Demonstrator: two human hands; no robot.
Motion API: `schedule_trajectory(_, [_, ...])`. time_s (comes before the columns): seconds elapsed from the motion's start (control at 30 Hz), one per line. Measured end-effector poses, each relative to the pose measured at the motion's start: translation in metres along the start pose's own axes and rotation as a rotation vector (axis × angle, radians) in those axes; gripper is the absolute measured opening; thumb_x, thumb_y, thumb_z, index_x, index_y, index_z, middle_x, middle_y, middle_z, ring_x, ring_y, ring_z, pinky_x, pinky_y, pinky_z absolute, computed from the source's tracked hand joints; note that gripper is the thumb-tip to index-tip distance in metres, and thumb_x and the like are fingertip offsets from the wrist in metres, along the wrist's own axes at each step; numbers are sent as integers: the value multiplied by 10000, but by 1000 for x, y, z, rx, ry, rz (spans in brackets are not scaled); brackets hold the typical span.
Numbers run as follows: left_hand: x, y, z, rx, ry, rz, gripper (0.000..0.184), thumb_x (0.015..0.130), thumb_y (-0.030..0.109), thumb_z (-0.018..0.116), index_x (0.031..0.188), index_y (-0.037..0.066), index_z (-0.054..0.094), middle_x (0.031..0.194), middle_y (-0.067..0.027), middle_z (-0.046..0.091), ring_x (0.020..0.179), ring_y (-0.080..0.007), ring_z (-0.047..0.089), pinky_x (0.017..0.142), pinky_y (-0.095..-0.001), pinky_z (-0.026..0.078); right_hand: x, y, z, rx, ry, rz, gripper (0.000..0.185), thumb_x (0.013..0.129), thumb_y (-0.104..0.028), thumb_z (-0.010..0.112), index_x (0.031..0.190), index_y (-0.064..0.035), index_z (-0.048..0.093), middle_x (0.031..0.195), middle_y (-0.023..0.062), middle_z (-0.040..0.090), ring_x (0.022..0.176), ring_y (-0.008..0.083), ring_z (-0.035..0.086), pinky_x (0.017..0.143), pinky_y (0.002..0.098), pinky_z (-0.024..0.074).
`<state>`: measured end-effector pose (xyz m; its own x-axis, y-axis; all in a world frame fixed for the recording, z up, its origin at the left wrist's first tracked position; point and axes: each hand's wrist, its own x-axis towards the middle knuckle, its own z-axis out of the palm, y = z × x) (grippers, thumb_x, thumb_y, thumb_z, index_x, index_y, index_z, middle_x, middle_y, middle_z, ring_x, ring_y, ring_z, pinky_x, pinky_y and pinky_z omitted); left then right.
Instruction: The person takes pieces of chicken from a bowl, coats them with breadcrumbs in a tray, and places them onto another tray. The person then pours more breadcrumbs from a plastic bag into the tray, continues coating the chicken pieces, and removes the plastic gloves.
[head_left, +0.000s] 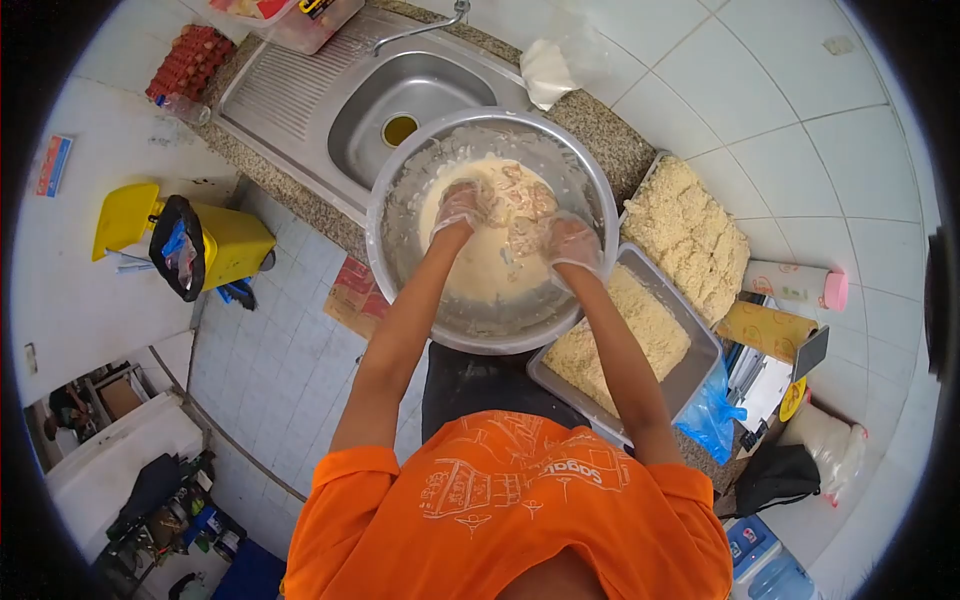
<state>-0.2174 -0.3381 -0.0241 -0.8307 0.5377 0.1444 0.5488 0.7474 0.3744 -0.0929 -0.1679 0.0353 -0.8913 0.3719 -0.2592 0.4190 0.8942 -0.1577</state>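
A large metal basin (390,265) holds pale, runny batter (485,270) with several batter-coated pieces (522,205), which look like raw meat. My left hand (463,205), in a clear plastic glove, dips into the batter on the left side with its fingers curled. On the right, my gloved right hand (573,243) is inside the basin near its wall, beside the coated pieces, its fingers curled too. Batter and glove hide whatever either hand grips.
Beside the basin stand a grey tub (700,345) of crumbly coating and a second heap of crumbs (690,235). Behind lies a steel sink (345,140) with a tap (420,30). A yellow bin (235,245) stands left; a blue plastic bag (712,415) hangs right.
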Motion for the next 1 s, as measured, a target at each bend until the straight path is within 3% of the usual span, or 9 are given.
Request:
schedule_trajectory(0.2, [3, 16, -75, -237, -250, -118, 245, 718, 164, 588, 933, 55, 630, 952, -169, 618, 889, -318, 594, 776, -394, 470, -33, -15, -107, 195, 12, -53, 254, 789, -193, 491, 910, -39, 653, 949, 190, 630, 923, 347, 605, 819, 416, 477])
schedule_trajectory(0.4, [-11, 74, -145, -198, -117, 152, 202, 733, 149, 576, 903, 55, 634, 847, -187, 626, 798, -350, 601, 723, -412, 477, -65, 20, -160, 61, -31, -57, 260, 781, -203, 504, 932, -54, 654, 910, 178, 636, 843, 340, 614, 774, 404, 486])
schedule_trajectory(0.57, [-46, 168, -194, -438, -327, 407, 256, 739, 143, 578, 978, 61, 625, 942, -188, 619, 907, -339, 579, 820, -406, 447, -155, 82, -205, -1, 119, -167, 231, 735, -205, 551, 889, -63, 649, 878, 166, 632, 830, 325, 607, 753, 404, 479])
schedule_trajectory(0.63, [-59, 196, -170, -483, -440, 538, 290, 741, 163, 584, 1010, 59, 612, 979, -196, 606, 935, -344, 567, 832, -405, 441, -196, 118, -198, -79, 48, -173, 221, 723, -211, 562, 869, -67, 644, 876, 163, 630, 842, 320, 603, 758, 407, 471])
schedule_trajectory(0.7, [-69, 217, -139, -480, -527, 626, 325, 742, 183, 589, 1041, 57, 599, 1016, -204, 593, 963, -348, 555, 845, -403, 435, -223, 153, -169, -13, 370, -334, 192, 726, -203, 574, 838, -58, 631, 900, 164, 626, 891, 313, 596, 791, 406, 455])
schedule_trajectory(0.73, [-67, 236, -113, -373, -654, 657, 348, 743, 197, 594, 1057, 50, 588, 1039, -208, 584, 985, -353, 547, 853, -398, 436, -221, 132, -201, -52, -10, -135, 202, 732, -204, 570, 857, -56, 629, 939, 158, 627, 930, 314, 591, 823, 401, 442])
schedule_trajectory(0.83, [-54, 291, -66, -134, -1000, 703, 361, 759, 196, 576, 1076, 24, 566, 1056, -209, 583, 1027, -358, 536, 883, -382, 437, -185, 216, -103, 15, -382, -98, 400, 713, -329, 620, 1026, -80, 605, 1124, 124, 583, 1075, 305, 525, 950, 400, 376])
schedule_trajectory(0.97, [-58, 304, 17, -144, -788, 771, 408, 740, 116, 534, 1136, 15, 534, 1117, -203, 558, 1066, -335, 528, 950, -393, 404, -186, 251, -56, -1, -362, 97, 393, 757, -318, 568, 1048, -56, 602, 1148, 144, 570, 1084, 311, 519, 953, 408, 373])
schedule_trajectory(1.0, [-63, 301, 25, -92, -767, 597, 431, 746, 126, 537, 1164, 25, 515, 1141, -198, 551, 1074, -330, 528, 959, -384, 403, -195, 264, -31, 96, -199, 206, 411, 781, -317, 544, 1089, -47, 577, 1148, 169, 563, 1081, 324, 520, 947, 411, 377])
